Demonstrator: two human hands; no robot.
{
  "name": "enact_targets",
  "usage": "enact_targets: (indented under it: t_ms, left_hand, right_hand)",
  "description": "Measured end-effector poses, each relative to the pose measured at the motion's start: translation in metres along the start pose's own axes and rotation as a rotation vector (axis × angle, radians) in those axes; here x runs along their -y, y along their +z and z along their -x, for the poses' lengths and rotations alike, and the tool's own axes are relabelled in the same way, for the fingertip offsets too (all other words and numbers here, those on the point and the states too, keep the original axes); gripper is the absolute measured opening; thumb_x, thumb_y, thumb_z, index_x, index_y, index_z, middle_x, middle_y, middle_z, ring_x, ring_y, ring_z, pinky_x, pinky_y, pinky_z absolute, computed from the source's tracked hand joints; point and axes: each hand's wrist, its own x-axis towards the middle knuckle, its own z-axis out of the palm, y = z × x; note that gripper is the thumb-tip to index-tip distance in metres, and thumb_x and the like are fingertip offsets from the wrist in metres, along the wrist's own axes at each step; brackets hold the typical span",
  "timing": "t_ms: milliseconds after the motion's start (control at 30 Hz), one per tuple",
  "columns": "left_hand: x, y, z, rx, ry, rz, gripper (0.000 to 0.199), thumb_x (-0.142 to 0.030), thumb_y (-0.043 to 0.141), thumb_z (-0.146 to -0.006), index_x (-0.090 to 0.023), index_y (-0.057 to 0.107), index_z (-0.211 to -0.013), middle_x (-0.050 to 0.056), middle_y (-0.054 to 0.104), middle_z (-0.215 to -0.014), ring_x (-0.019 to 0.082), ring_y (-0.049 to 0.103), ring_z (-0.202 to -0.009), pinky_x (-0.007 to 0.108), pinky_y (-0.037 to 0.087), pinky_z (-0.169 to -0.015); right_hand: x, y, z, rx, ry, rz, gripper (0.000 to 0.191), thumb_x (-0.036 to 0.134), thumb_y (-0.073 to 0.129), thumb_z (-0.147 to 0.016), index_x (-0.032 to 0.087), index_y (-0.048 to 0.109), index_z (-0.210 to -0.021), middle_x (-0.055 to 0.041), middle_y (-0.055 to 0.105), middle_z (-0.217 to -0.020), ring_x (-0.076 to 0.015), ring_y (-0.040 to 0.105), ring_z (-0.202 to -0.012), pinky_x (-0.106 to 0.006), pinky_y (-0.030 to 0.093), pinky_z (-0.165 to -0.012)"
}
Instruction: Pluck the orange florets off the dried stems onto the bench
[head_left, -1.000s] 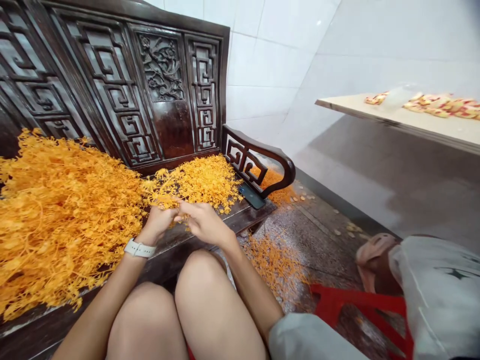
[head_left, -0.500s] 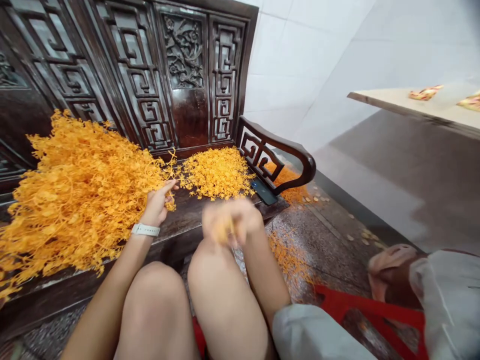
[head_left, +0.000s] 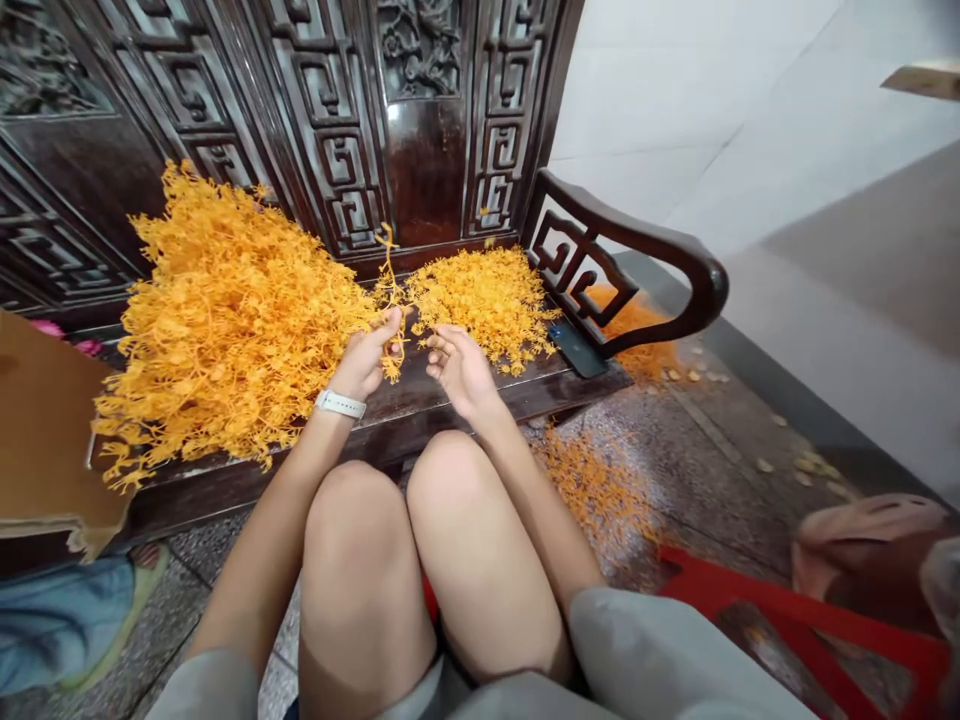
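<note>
Pinching an orange sprig (head_left: 389, 268), the left hand (head_left: 362, 359) faces the curled right hand (head_left: 463, 374).

narrow gap between left hand (head_left: 365, 360) and right hand (head_left: 463, 375), tall orange pile (head_left: 240, 325) blocking left, armrest (head_left: 645, 231) barring right

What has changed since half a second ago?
The right hand has moved forward from the right knee to beside the left hand; the yellow bit it held no longer shows. The view swung left, revealing cardboard. The left hand holds a strand; larger pile, smaller pile and phone stayed put.
</note>
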Motion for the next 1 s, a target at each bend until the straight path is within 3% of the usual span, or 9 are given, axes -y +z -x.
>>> enact_targets:
  t_ms: [200, 433, 600, 733, 900, 1000]
  left_hand:
    - [0.003, 0.001, 0.001, 0.016, 0.009, -0.069, 0.051, -0.05, 0.099, -0.063, -0.015, 0.079, -0.094, 0.005, 0.075, -0.091, 0.006, 0.053, -0.056, 0.021, 0.042, -0.049]
    - [0.005, 0.005, 0.002, 0.13, -0.02, -0.102, 0.051, -0.053, 0.098, -0.064, -0.014, 0.078, -0.09, 0.007, 0.075, -0.09, 0.008, 0.055, -0.056, 0.023, 0.042, -0.051]
    - [0.006, 0.002, 0.004, 0.221, -0.08, -0.153, 0.051, -0.054, 0.096, -0.067, -0.012, 0.08, -0.09, 0.009, 0.073, -0.085, 0.01, 0.056, -0.06, 0.023, 0.039, -0.049]
    - [0.004, -0.001, 0.003, 0.083, -0.064, -0.208, 0.044, -0.048, 0.098, -0.063, -0.011, 0.079, -0.079, 0.007, 0.07, -0.077, 0.007, 0.046, -0.054, 0.023, 0.027, -0.045]
    - [0.0, 0.007, 0.006, -0.089, -0.037, -0.145, 0.03, -0.027, 0.094, -0.051, -0.012, 0.075, -0.069, 0.005, 0.072, -0.079, 0.01, 0.052, -0.062, 0.021, 0.027, -0.046]
    - [-0.002, 0.016, 0.01, -0.119, 0.014, -0.177, 0.023, -0.022, 0.088, -0.053, -0.013, 0.068, -0.061, 0.004, 0.069, -0.072, 0.012, 0.055, -0.065, 0.022, 0.029, -0.049]
  right_hand:
    - [-0.009, 0.005, -0.006, 0.031, -0.076, 0.188, 0.04, 0.04, 0.087, -0.076, 0.022, 0.065, -0.104, 0.0026, 0.069, -0.091, -0.0078, 0.062, -0.068, -0.02, 0.049, -0.059]
    - [-0.021, -0.002, -0.016, 0.061, -0.18, 0.364, 0.036, 0.044, 0.084, -0.079, 0.022, 0.068, -0.102, -0.0002, 0.071, -0.103, -0.0092, 0.064, -0.075, -0.022, 0.049, -0.061]
    - [-0.024, -0.009, -0.021, 0.086, -0.234, 0.521, 0.036, 0.053, 0.079, -0.084, 0.019, 0.068, -0.091, 0.0013, 0.064, -0.081, -0.0095, 0.056, -0.065, -0.023, 0.044, -0.058]
    - [-0.026, -0.012, -0.02, 0.174, -0.243, 0.668, 0.041, 0.06, 0.073, -0.089, 0.02, 0.062, -0.085, 0.0035, 0.058, -0.07, -0.0101, 0.05, -0.058, -0.024, 0.041, -0.055]
    - [-0.02, -0.011, -0.016, 0.304, -0.3, 0.75, 0.043, 0.059, 0.062, -0.099, 0.022, 0.052, -0.08, 0.0042, 0.054, -0.064, -0.0112, 0.048, -0.056, -0.025, 0.04, -0.057]
    - [-0.009, -0.009, -0.01, 0.387, -0.271, 0.755, 0.044, 0.06, 0.061, -0.1, 0.022, 0.05, -0.079, 0.005, 0.051, -0.061, -0.0106, 0.044, -0.053, -0.024, 0.036, -0.055]
